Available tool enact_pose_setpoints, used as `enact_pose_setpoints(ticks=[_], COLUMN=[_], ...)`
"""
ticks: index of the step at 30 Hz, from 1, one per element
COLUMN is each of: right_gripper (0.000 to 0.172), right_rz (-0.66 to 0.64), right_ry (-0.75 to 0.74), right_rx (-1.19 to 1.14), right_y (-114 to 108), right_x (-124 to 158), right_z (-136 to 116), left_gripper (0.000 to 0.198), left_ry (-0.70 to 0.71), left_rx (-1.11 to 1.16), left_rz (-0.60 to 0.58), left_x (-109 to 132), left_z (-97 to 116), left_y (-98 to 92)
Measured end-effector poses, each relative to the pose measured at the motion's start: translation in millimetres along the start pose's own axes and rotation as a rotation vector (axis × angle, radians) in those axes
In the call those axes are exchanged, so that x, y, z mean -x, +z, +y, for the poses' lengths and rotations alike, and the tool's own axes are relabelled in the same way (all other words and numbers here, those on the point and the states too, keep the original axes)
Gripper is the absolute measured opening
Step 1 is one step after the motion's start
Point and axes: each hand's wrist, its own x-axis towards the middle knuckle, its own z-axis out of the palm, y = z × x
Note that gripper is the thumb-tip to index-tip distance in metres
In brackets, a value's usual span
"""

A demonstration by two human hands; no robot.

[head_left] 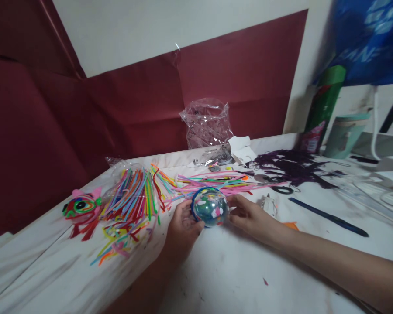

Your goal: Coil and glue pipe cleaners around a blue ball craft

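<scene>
A clear plastic ball [211, 210] with colourful patches and a blue band round its upper left side is between my hands, just above or on the table. My left hand [182, 224] grips its left side, with the thumb across the lower front. The fingers of my right hand [244, 213] are bent against its right side; their tips are partly hidden. Behind and left of the ball lie many coloured pipe cleaners [131, 196]. A pink, red and green figure made of pipe cleaners [81, 208] stands at far left.
Right of my hands are a glue gun [269, 205], black-handled scissors [283, 189] and a long dark blue strip [327, 216]. Farther back lie purple fringe [291, 165], a clear plastic bag [207, 124], a green container [327, 100] and a mint cup [346, 137].
</scene>
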Motion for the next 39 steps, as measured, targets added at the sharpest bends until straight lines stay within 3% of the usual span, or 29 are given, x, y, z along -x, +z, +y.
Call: enact_pose_setpoints(ticks=[12, 17, 21, 25, 27, 29, 32, 34, 36, 39], right_gripper=[0.041, 0.040, 0.038, 0.027, 0.028, 0.038, 0.054, 0.053, 0.052, 0.061], right_rz=[0.012, 0.026, -0.061, -0.166, -0.080, -0.014, -0.112, -0.168, -0.115, -0.005], right_ry=[0.004, -0.061, -0.157, -0.196, -0.180, -0.137, -0.096, -0.124, -0.158, -0.142], right_rx=[-0.019, 0.042, 0.043, -0.089, -0.123, -0.135, -0.152, -0.139, -0.079, 0.050], right_y=[1, 2, 4, 4, 4, 5, 8, 11, 13, 13], right_x=[0, 7, 18, 22, 20, 17, 15, 16, 17, 17], right_z=[-4, -13, -26, -34, -33, -31, -29, -27, -25, -19], left_gripper=[0.054, 0.066, 0.077, 0.072, 0.069, 0.066, 0.065, 0.070, 0.073, 0.067], left_ry=[-0.001, -0.001, -0.089, -0.254, -0.263, -0.243, -0.266, -0.298, -0.264, -0.121], left_rx=[-0.039, 0.053, 0.142, 0.185, 0.263, 0.387, 0.490, 0.448, 0.344, 0.138], left_rz=[-0.012, -0.002, 0.099, 0.227, 0.174, 0.043, -0.169, -0.234, -0.177, 0.010], left_x=[2, 3, -2, -4, -2, 0, 1, -1, -3, -4], left_z=[-1, 1, 3, 10, 15, 19, 18, 14, 8, 2], left_y=[0.2, 2.5, -0.1, -1.7, -0.8, 0.1, -0.1, -1.5, -3.7, -7.4])
